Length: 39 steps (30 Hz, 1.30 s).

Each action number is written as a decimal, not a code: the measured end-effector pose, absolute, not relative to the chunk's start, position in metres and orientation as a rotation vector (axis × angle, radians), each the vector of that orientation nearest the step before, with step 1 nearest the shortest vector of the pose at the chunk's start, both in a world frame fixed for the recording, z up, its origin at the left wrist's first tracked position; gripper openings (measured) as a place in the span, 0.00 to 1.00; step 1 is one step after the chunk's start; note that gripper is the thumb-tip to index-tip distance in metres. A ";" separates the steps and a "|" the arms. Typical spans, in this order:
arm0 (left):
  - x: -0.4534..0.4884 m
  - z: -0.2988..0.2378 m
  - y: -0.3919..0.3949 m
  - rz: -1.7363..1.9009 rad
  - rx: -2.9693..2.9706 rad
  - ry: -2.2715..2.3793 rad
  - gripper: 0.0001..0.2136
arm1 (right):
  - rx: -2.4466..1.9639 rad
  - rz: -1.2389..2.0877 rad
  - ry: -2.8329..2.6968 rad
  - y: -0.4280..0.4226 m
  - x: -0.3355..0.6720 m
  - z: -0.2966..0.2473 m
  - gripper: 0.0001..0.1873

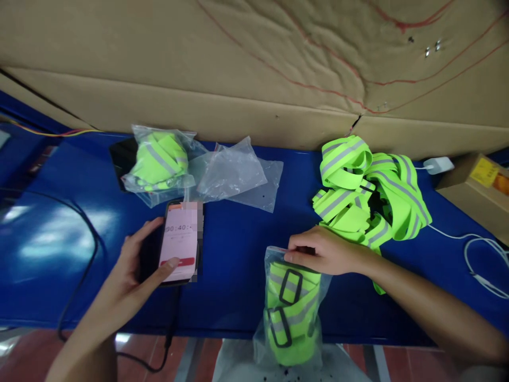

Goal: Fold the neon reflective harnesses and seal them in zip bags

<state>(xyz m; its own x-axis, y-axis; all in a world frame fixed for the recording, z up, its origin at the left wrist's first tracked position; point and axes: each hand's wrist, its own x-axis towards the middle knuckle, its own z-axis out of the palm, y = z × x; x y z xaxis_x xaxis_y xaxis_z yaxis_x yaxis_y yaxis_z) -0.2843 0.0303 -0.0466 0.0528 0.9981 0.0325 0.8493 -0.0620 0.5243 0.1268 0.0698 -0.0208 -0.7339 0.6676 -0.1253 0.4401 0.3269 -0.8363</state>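
Observation:
My left hand [139, 270] grips a smartphone [178, 244] by its left side, the thumb resting on a red bar low on the lit screen. Timer-like digits show there, and part of the screen is blurred out. With my right hand [318, 249], closed in a pinch, I hold the top of a clear plastic bag [292, 313]. Inside it are folded neon-yellow straps with grey stripes and black buckles. The bag hangs over the table's front edge. Just beyond my right hand lies a loose heap of neon-yellow reflective straps [366, 191].
Another filled clear bag [161, 162] sits at the back left on a dark flat object. Beside it are flat clear bags [238, 170]. A white charger [437, 165] and cardboard box [477, 185] are at right; a black cable [93, 228] crosses the blue table [234, 265].

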 end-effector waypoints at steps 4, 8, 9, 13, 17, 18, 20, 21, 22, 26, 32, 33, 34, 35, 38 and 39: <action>-0.274 -0.042 0.029 0.807 1.664 1.785 0.32 | -1.024 1.357 -2.367 0.070 0.127 -0.021 0.20; -0.238 -0.018 0.020 1.207 1.445 1.969 0.20 | -1.001 1.362 -2.353 0.070 0.127 -0.021 0.20; -0.226 -0.012 0.017 1.159 1.492 1.925 0.17 | -0.999 1.362 -2.348 0.070 0.126 -0.022 0.20; -0.178 0.004 0.017 0.669 1.897 1.432 0.18 | -1.020 1.344 -2.341 0.070 0.125 -0.022 0.19; -0.137 0.005 0.043 0.456 1.838 1.126 0.20 | -1.002 1.345 -2.335 0.069 0.126 -0.022 0.20; -0.130 0.004 0.051 0.402 1.795 1.085 0.18 | -0.995 1.352 -2.326 0.068 0.126 -0.023 0.20; -0.118 0.005 0.064 0.307 1.752 1.045 0.10 | -0.993 1.366 -2.296 0.068 0.127 -0.024 0.20; -0.115 0.006 0.069 0.271 1.753 1.037 0.09 | -0.996 1.376 -2.277 0.068 0.127 -0.025 0.21; -0.115 0.008 0.071 0.250 1.770 1.033 0.09 | -1.000 1.388 -2.259 0.067 0.127 -0.025 0.21; -0.143 0.021 0.069 0.320 1.931 1.032 0.10 | -1.023 1.379 -2.272 0.067 0.127 -0.025 0.22; -0.244 0.006 0.053 0.959 1.851 1.690 0.18 | -1.075 1.310 -2.348 0.067 0.127 -0.025 0.22; -0.258 -0.003 0.049 0.956 1.836 1.768 0.23 | -1.067 1.306 -2.352 0.068 0.127 -0.026 0.22; -0.269 -0.012 0.044 0.914 1.818 1.834 0.27 | -1.057 1.304 -2.352 0.068 0.127 -0.026 0.22; -0.278 -0.021 0.040 0.868 1.766 1.875 0.30 | -1.048 1.306 -2.350 0.068 0.127 -0.026 0.22; -0.286 -0.038 0.029 0.759 1.733 1.894 0.34 | -1.037 1.307 -2.334 0.068 0.127 -0.026 0.21; -0.285 -0.040 0.027 0.747 1.774 1.881 0.33 | -1.040 1.307 -2.332 0.068 0.126 -0.026 0.21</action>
